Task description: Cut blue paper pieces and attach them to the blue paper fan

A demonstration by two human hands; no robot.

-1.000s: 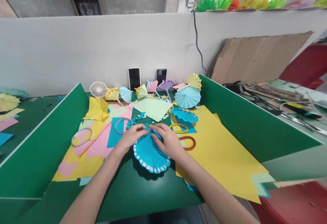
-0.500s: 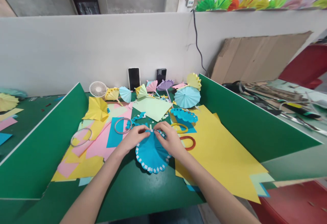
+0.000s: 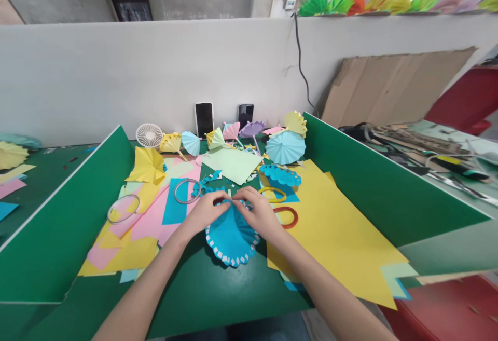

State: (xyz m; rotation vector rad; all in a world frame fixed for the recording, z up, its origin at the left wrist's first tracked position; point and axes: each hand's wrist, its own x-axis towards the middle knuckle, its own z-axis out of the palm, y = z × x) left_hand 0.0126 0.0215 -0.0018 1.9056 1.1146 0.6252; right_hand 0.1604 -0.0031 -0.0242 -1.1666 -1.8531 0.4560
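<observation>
A round blue pleated paper piece with small white squares along its scalloped rim lies under my two hands on the green table. My left hand pinches its far edge from the left. My right hand pinches the same edge from the right, the fingertips of both hands almost meeting. Right of my right hand are scissors with one yellow handle loop and one red loop; their blades are hidden. A grey ring rests on a blue sheet beside my left hand.
Yellow sheets cover the right side, and pink and yellow paper the left. Green dividers stand on both sides. Small paper umbrellas, a white fan and two phones line the back.
The blue paper has shifted slightly toward me. My fingertips have drawn closer together at its far edge.
</observation>
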